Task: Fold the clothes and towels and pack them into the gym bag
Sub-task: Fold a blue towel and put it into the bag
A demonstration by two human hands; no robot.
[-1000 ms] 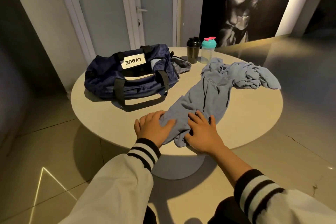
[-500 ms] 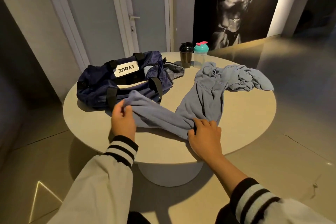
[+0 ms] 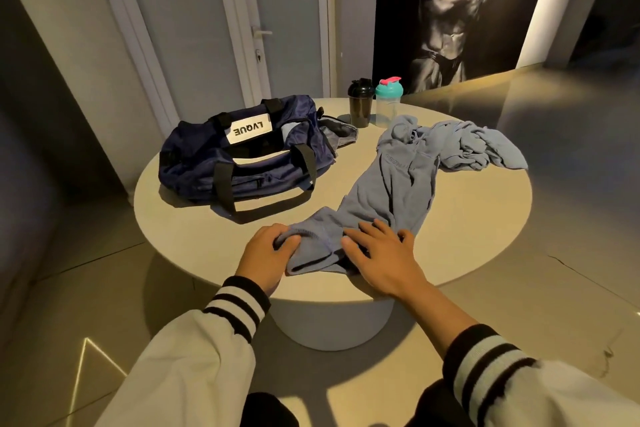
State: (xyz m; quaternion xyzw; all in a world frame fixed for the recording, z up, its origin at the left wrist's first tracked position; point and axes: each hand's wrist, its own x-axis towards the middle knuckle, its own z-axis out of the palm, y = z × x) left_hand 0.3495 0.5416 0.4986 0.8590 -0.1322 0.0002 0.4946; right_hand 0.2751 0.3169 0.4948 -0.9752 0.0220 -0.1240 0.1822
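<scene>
Blue sweatpants [image 3: 391, 184] lie stretched across the round white table [image 3: 478, 218], waistband at the far end and leg cuffs near me. My left hand [image 3: 268, 253] grips the end of one leg at the near edge, fingers curled into the cloth. Beside it, my right hand [image 3: 377, 256] presses flat on the other leg with fingers spread. A crumpled blue garment [image 3: 485, 149] lies at the far right, touching the sweatpants. The navy gym bag [image 3: 242, 159] sits open at the far left, a white label on its top.
A black shaker bottle [image 3: 360, 104] and a clear bottle with a teal lid [image 3: 388, 100] stand at the table's far edge. A grey cloth [image 3: 341, 133] lies by the bag's right end. White doors and a dark wall poster stand behind.
My left hand, which had lifted the leg end out toward the bag, has brought it back down next to my right hand. The right hand stayed pressing the cloth.
</scene>
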